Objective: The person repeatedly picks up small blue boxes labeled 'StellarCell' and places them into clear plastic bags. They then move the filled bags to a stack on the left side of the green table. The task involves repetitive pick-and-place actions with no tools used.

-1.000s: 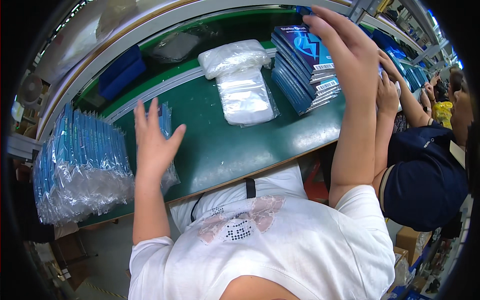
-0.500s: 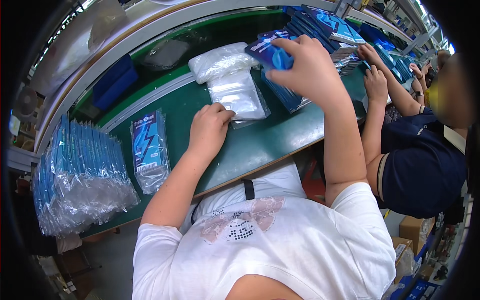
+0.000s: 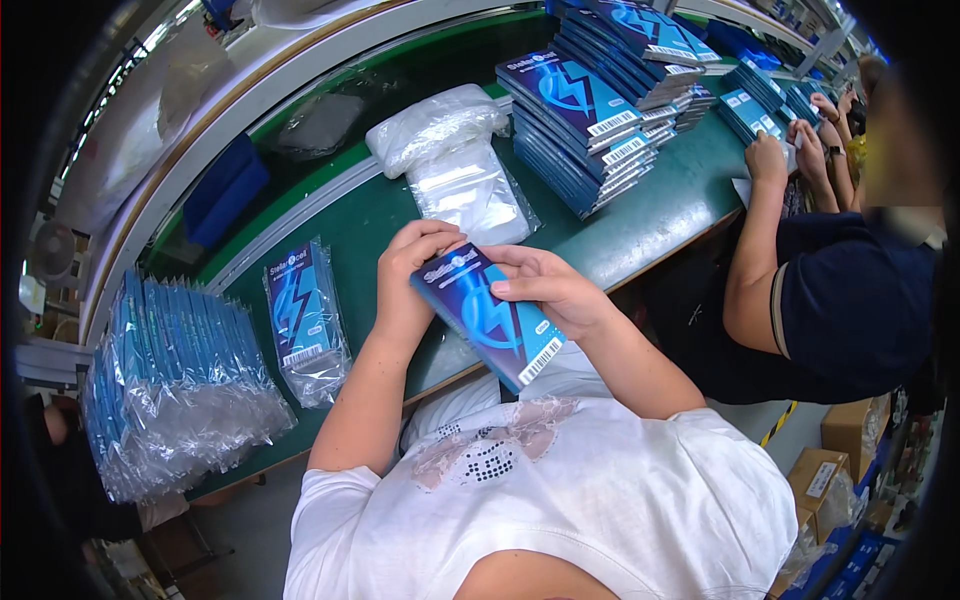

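Blue flat box (image 3: 490,315) with a lightning-bolt print sits at picture centre, above the green table's (image 3: 650,215) near edge; the left hand (image 3: 410,275) curls its fingers over the box's upper end, while the right hand (image 3: 545,285) lays its fingers along the right edge, thumb on the face; at 9 o'clock lies a bagged box (image 3: 305,320), at 8 o'clock a row of bagged boxes (image 3: 175,385); clear bags (image 3: 465,185) at 12, stacked blue boxes (image 3: 590,120) at 1 o'clock.
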Available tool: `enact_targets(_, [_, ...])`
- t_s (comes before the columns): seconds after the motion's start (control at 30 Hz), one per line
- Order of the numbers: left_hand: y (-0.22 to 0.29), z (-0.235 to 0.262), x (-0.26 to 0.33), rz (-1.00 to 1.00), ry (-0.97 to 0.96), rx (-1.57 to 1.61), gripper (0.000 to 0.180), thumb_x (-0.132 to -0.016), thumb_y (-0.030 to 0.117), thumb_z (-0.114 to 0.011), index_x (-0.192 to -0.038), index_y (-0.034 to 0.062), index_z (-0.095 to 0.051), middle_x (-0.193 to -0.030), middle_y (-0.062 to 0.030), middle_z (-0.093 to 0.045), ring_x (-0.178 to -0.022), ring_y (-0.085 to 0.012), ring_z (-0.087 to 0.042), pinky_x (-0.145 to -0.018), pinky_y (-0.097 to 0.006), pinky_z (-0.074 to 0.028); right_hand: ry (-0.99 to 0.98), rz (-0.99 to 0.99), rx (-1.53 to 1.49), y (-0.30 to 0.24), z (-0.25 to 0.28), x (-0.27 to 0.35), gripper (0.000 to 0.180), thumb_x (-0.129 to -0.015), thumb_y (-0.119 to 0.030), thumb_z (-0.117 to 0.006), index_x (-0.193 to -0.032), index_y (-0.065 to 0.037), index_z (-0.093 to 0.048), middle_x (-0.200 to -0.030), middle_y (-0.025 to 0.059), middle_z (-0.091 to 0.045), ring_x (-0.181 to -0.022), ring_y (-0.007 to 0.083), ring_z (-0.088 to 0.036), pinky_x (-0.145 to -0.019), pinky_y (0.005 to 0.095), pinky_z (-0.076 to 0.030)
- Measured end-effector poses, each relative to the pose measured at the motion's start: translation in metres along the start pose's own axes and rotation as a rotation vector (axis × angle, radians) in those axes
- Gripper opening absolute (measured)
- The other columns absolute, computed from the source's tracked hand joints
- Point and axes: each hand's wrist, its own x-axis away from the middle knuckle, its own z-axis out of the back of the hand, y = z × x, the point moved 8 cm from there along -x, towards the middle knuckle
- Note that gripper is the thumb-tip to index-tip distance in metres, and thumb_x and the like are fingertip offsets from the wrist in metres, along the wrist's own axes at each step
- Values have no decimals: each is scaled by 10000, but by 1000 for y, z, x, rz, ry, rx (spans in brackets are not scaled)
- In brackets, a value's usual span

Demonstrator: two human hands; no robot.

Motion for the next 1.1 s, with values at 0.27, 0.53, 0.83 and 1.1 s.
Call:
enact_targets(0.27, [-41, 5, 12, 513, 64, 219, 130, -780, -27, -623, -901, -12, -668, -778, -50, -615, -712, -100, -582, -657, -224, -469, -6, -31, 125, -21, 16, -8, 567, -807, 6, -623, -1300, 138, -377, -1073, 164, -626, -892, 165, -656, -788, 259, -537])
enact_targets(0.53, [6, -4, 10, 340, -174, 83, 196, -781, 3, -629, -977, 8, -643, -781, -46, -624, -698, -86, -587, -670, -230, -484, 410, 211, 364, -26, 40, 8, 447, -828, -7, -609, -1227, 118, -450, -1040, 132, -608, -909, 131, -599, -776, 245, -496])
enact_targets(0.83, [-19, -26, 34, 807, 47, 977, 370, -889, 155, -624, -1172, -44, -492, -971, -101, -633, -878, -151, -620, -770, -274, -500, 417, 297, 279, -20, 13, 20, 152, -832, -123, -684, -737, -17, -630, -710, 38, -638, -618, 59, -583, -573, 206, -471])
enact_targets(1.1, [-18, 7, 34, 800, 308, 1149, 277, -910, 52, -496, -1174, -33, -492, -1122, -140, -596, -1017, -230, -603, -904, -373, -492, 100, 221, 928, -36, -30, 19, 751, -793, -173, -723, -1415, -48, -320, -993, 106, -631, -693, 107, -588, -621, 242, -478])
